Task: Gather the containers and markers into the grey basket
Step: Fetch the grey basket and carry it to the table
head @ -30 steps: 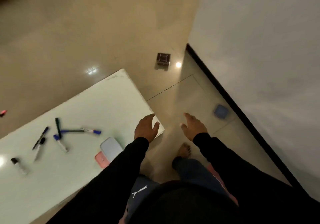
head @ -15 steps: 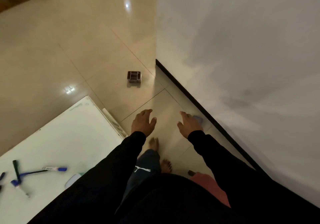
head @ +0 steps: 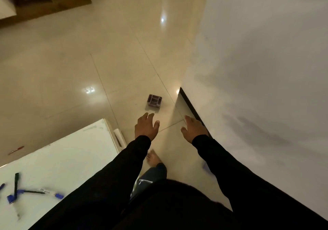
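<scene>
A small dark reddish box-shaped container (head: 154,101) sits on the tiled floor just beyond my fingertips. My left hand (head: 146,127) is stretched toward it, fingers apart, holding nothing. My right hand (head: 193,129) is also open and empty, near the dark skirting of the wall. Several markers (head: 33,192) with blue and black caps lie on a white board (head: 67,157) at the lower left. A red marker (head: 16,150) lies on the floor left of the board. A blue container (head: 205,167) peeks out under my right sleeve. No grey basket is in view.
A white wall (head: 257,70) with a dark skirting strip (head: 192,110) fills the right side, its corner next to the box. Wooden furniture (head: 51,0) stands at the far upper left. My bare foot (head: 153,159) is on the glossy floor between board and wall.
The view has moved forward along the wall. The dark box is now close to my left hand, the blue container has slid behind my right arm, and less of the board shows.
</scene>
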